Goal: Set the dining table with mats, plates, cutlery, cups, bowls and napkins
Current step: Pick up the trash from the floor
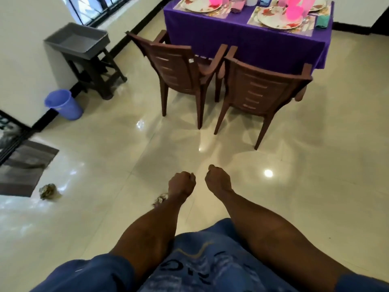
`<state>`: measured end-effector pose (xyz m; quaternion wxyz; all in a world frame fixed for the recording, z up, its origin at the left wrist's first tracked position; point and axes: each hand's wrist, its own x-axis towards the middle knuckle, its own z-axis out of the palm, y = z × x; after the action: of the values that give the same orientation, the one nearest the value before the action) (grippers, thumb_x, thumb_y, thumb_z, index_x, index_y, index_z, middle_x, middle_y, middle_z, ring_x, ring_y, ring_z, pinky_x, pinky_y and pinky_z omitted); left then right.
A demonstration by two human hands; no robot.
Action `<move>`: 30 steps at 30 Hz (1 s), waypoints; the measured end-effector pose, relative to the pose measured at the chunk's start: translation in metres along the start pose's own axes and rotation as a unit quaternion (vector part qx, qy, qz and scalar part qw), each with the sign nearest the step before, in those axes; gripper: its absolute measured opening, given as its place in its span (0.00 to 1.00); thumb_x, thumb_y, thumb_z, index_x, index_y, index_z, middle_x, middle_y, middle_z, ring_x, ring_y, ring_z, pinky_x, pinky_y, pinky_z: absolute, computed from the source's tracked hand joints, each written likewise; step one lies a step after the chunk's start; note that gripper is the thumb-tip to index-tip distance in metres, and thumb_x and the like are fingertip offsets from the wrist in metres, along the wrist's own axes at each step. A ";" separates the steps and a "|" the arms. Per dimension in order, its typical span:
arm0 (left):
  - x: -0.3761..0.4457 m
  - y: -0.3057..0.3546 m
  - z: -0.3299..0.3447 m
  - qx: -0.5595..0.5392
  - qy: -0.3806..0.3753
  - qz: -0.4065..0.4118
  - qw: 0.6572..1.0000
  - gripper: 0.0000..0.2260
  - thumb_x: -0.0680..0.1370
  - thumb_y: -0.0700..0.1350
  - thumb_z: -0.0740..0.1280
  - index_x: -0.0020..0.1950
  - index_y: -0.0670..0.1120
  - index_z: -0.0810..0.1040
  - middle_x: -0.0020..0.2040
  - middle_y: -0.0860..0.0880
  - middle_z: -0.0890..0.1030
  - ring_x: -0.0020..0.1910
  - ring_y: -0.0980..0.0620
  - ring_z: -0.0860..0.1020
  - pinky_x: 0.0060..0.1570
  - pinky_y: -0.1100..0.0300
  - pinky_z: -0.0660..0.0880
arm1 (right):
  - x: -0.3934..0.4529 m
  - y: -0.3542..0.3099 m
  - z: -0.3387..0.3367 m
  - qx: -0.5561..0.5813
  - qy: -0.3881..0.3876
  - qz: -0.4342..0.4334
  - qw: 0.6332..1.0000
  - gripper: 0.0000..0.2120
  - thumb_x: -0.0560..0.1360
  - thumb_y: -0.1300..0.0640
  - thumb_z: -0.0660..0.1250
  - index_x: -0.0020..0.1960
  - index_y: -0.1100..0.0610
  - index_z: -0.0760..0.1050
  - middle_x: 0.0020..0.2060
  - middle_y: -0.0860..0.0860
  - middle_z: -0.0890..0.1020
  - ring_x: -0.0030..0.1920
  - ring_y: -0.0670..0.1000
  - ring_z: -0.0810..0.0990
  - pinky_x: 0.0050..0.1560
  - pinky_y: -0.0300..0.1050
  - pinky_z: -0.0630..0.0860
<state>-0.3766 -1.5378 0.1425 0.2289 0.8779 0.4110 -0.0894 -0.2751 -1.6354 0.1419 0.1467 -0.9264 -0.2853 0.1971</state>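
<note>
I stand well back from the dining table (242, 39), which wears a purple cloth. On it lie floral plates (277, 17) on pale mats (252, 22), pink cups (294, 9), cutlery and folded napkins (323, 21). My left hand (182, 183) and right hand (217, 179) are stretched out in front of me over the floor, side by side. Both are curled into fists and hold nothing.
Two brown plastic chairs (263, 89) stand backs toward me at the table's near side. A grey tub (77, 40) sits on a dark stool by the left wall, with a blue bucket (63, 104) below. A dark doormat (23, 167) and crumpled scraps (48, 190) lie on the glossy tiles.
</note>
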 end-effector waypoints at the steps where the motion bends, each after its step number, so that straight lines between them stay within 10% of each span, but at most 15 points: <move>1: -0.013 -0.018 0.001 0.002 -0.010 -0.002 1.000 0.21 0.81 0.55 0.54 0.45 0.44 0.82 0.44 0.43 0.83 0.44 0.41 0.80 0.47 0.51 0.78 | -0.011 -0.012 0.013 -0.003 -0.013 -0.005 1.000 0.09 0.77 0.62 0.56 0.52 0.61 0.74 0.49 0.59 0.82 0.50 0.61 0.80 0.45 0.47 0.72; 15: -0.098 -0.217 0.010 -0.076 -0.064 -0.157 0.983 0.19 0.82 0.53 0.54 0.52 0.43 0.79 0.51 0.41 0.81 0.49 0.40 0.80 0.48 0.52 0.76 | -0.121 -0.121 0.123 -0.031 -0.120 -0.030 0.992 0.09 0.79 0.60 0.57 0.50 0.60 0.75 0.49 0.58 0.82 0.48 0.60 0.81 0.40 0.44 0.68; 30: 0.014 -0.280 0.020 -0.078 -0.137 -0.195 0.968 0.14 0.81 0.53 0.58 0.53 0.44 0.77 0.54 0.41 0.80 0.53 0.39 0.78 0.46 0.53 0.73 | -0.003 -0.136 0.184 -0.051 -0.192 -0.033 0.980 0.09 0.77 0.60 0.59 0.53 0.59 0.75 0.50 0.58 0.82 0.53 0.61 0.80 0.44 0.45 0.71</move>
<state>-0.5811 -1.3818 0.0282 0.3286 0.7394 0.5451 -0.2194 -0.4238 -1.5001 0.0327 0.0485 -0.8676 -0.3484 0.3514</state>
